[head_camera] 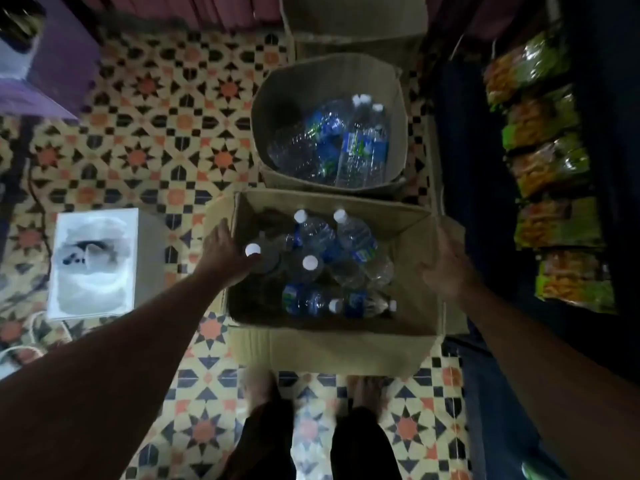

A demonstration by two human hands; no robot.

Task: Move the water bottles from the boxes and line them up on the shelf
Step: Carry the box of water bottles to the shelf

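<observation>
Left forearm (104, 358), bottle box (412, 296), patterned floor (156, 133), snack packets (547, 168)

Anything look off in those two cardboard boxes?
Yes. The far brown cardboard box is bulged out of square, with its clear blue-labelled plastic water bottles heaped on their sides. In the near brown cardboard box, some stand, others lie flat.
</observation>
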